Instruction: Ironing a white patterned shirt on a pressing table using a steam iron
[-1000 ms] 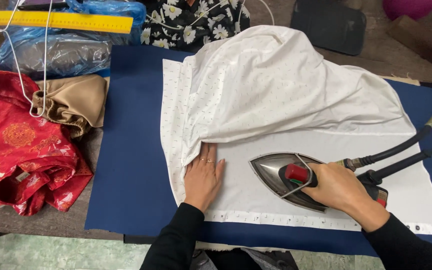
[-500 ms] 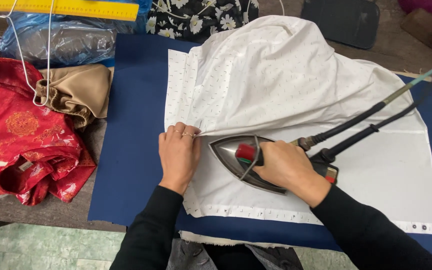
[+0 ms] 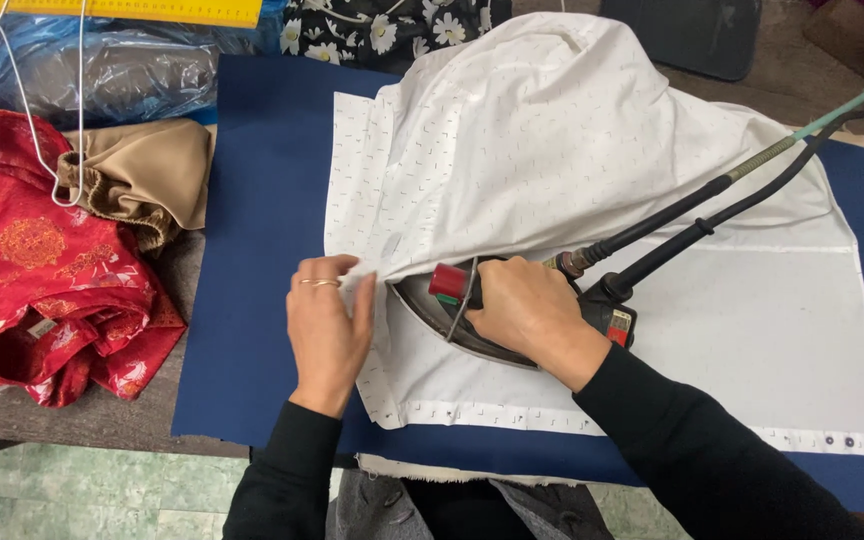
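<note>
A white patterned garment (image 3: 572, 150) lies spread over a navy blue ironing pad (image 3: 262, 200). My right hand (image 3: 527, 310) grips the handle of a dark steam iron (image 3: 452, 325) whose tip points left under a raised fold of the cloth. My left hand (image 3: 327, 320), wearing a ring, pinches that fold's edge just left of the iron's tip and lifts it. Two black hoses (image 3: 712, 205) run from the iron's rear up to the right.
A red embroidered garment (image 3: 42, 270) and a tan cloth (image 3: 147, 180) lie left of the pad, under a wire hanger (image 3: 12, 80). Blue plastic bag (image 3: 102, 70), yellow ruler (image 3: 112, 10) and floral fabric (image 3: 372, 30) sit at the back.
The iron has slid left across the garment, its tip now under the fold. My left hand went from lying flat to pinching and lifting the fold's edge.
</note>
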